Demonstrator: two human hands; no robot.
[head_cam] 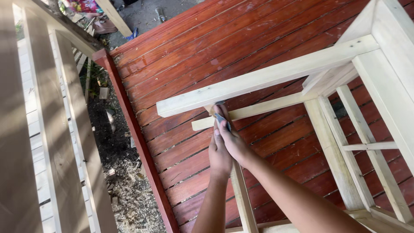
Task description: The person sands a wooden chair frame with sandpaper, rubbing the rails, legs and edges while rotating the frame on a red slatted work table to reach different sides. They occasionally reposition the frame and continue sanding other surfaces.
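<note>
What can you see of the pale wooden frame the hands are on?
The pale wooden frame is bare, unpainted timber: squared rails joined at right angles, with slats on the right. One long rail juts left with a free end, and a thinner rail runs below it. It stands over a red-brown plank deck. The left hand and right hand press together against an upright post beneath the long rail, holding a small dark object.

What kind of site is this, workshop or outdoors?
Probably an outdoor build site on a raised deck. Red-brown deck boards end at bare ground with wood shavings, in sunlight. Both hands, left hand and right hand, press a small dark tool to an unfinished pale timber frame.
</note>
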